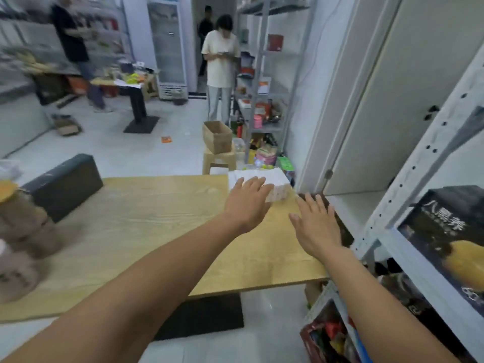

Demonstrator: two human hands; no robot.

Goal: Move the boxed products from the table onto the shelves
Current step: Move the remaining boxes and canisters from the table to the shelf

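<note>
Just now the long wooden table [157,218] takes up the middle of the room, with white metal shelving [408,195] close by its right end and a dark printed box [445,231] on one shelf. A white box [277,182] sits at the table's far right corner, a dark brown box [345,231] along the right edge beside it. Both hands reach out, fingers straight and spread, gripping nothing: the left hand [248,203] lies over the white box's near side, and the right hand [317,226] is above the brown one, contact unclear.
</note>
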